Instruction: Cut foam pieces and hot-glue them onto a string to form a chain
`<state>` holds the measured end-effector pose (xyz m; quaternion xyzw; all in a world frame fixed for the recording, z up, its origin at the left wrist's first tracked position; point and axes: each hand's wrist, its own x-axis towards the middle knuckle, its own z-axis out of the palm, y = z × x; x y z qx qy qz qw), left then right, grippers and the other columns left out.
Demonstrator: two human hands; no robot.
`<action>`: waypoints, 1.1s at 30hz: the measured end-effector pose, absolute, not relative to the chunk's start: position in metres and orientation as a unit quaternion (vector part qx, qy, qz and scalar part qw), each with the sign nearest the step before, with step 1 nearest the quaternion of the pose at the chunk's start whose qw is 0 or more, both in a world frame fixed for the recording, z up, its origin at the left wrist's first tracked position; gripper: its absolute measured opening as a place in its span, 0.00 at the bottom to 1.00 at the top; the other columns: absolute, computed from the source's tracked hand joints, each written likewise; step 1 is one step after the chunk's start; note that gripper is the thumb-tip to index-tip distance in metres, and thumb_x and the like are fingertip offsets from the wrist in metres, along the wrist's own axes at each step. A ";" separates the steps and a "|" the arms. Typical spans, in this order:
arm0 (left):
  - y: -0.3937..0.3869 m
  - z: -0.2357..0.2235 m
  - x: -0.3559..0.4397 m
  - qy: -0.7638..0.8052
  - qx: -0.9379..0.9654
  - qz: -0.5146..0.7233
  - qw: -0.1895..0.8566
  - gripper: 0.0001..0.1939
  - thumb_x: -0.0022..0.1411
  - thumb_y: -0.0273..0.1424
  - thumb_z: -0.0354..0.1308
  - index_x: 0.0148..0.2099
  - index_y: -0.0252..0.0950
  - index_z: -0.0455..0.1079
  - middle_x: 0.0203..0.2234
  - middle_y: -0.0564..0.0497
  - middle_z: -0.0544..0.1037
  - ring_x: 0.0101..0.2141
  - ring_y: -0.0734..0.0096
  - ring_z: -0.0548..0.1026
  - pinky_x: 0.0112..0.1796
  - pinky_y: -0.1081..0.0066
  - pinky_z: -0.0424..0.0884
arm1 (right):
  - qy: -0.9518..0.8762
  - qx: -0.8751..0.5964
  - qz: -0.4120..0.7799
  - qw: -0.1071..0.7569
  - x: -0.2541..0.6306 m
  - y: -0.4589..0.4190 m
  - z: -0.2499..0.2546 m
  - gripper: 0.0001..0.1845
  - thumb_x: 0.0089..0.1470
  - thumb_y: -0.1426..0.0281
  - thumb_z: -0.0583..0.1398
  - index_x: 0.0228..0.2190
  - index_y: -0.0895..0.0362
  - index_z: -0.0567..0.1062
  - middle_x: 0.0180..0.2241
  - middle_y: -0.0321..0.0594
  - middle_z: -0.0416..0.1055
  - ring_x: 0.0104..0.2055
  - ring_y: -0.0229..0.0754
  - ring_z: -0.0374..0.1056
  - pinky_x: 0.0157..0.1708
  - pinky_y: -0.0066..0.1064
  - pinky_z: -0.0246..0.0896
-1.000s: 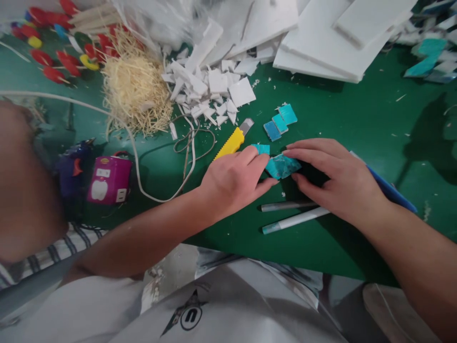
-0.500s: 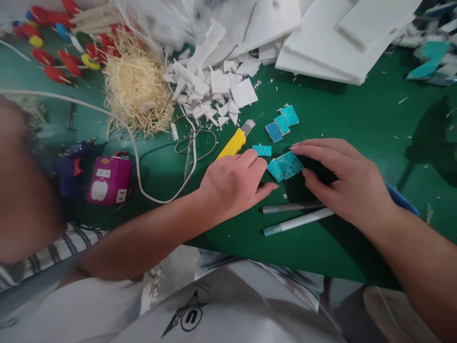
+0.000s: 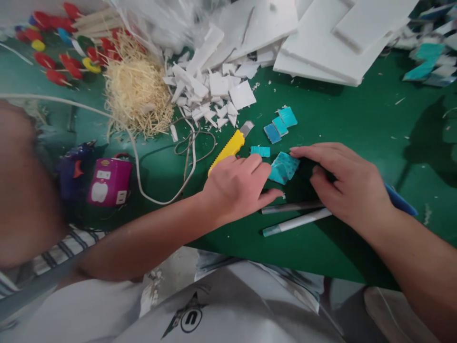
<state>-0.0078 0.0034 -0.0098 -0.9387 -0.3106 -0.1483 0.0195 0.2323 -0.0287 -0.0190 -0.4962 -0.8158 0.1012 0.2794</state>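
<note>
Two teal-coated flat pieces (image 3: pixel 284 167) lie together on the green table, the right one dotted with dark spots. At their left edge is my left hand (image 3: pixel 240 185), its fingers bent down and its thumb stretched apart; the fingertips are partly hidden. My right hand (image 3: pixel 352 183) is on the other side, index fingertip by the upper right corner and thumb held away. Above them lie a small teal strip (image 3: pixel 260 151) and a row of blue and teal pieces (image 3: pixel 280 125). A yellow utility knife (image 3: pixel 228 148) with its blade out lies just beyond my left hand.
Two markers (image 3: pixel 296 221) lie below my hands. White foam scraps (image 3: pixel 217 93) and foam sheets (image 3: pixel 317 52) cover the back. At left are wood shavings (image 3: pixel 139 93), a white cord (image 3: pixel 134 143), a magenta box (image 3: pixel 110 182), a glue gun (image 3: pixel 73 166) and another person's arm (image 3: pixel 28 186).
The two teal pieces have turned against each other and sit at a different angle. My right thumb has drawn back from them, and my left hand has shifted slightly right and down.
</note>
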 end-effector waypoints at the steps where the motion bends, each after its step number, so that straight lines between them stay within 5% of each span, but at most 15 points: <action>1: 0.003 -0.010 -0.009 -0.294 -0.943 -0.158 0.003 0.20 0.71 0.46 0.58 0.38 0.35 0.76 0.28 0.51 0.77 0.25 0.67 0.74 0.27 0.65 0.63 | -0.815 -0.495 0.117 0.278 0.233 -0.029 -0.019 0.29 0.56 0.84 0.54 0.54 0.51 0.76 0.47 0.40 0.81 0.49 0.44 0.77 0.47 0.39 0.75; 9: 0.002 -0.009 -0.011 -0.276 -0.949 -0.150 -0.018 0.16 0.73 0.42 0.57 0.39 0.36 0.77 0.28 0.53 0.76 0.26 0.69 0.73 0.28 0.66 0.64 | -0.831 -0.465 0.152 0.265 0.238 -0.025 -0.025 0.36 0.55 0.84 0.53 0.60 0.46 0.73 0.51 0.41 0.79 0.55 0.47 0.75 0.53 0.45 0.75; 21: 0.002 -0.008 -0.009 -0.294 -0.946 -0.135 -0.004 0.13 0.72 0.36 0.55 0.39 0.35 0.76 0.28 0.52 0.76 0.26 0.68 0.73 0.27 0.65 0.64 | -0.833 -0.465 0.147 0.262 0.235 -0.027 -0.020 0.30 0.57 0.82 0.54 0.57 0.51 0.74 0.49 0.41 0.81 0.53 0.46 0.76 0.52 0.45 0.75; 26: 0.000 -0.002 -0.008 -0.355 -0.927 -0.118 0.035 0.13 0.71 0.29 0.52 0.48 0.33 0.78 0.29 0.50 0.78 0.26 0.66 0.74 0.27 0.65 0.63 | -0.808 -0.509 0.098 0.282 0.233 -0.028 -0.016 0.25 0.57 0.78 0.59 0.54 0.50 0.77 0.47 0.41 0.81 0.52 0.49 0.77 0.52 0.46 0.75; 33: 0.000 -0.003 -0.004 -0.361 -0.925 -0.116 0.025 0.18 0.68 0.46 0.60 0.39 0.34 0.75 0.28 0.49 0.76 0.26 0.63 0.76 0.28 0.65 0.63 | -0.854 -0.430 0.140 0.258 0.232 -0.022 -0.023 0.30 0.58 0.77 0.60 0.61 0.52 0.71 0.54 0.46 0.78 0.57 0.52 0.75 0.57 0.53 0.72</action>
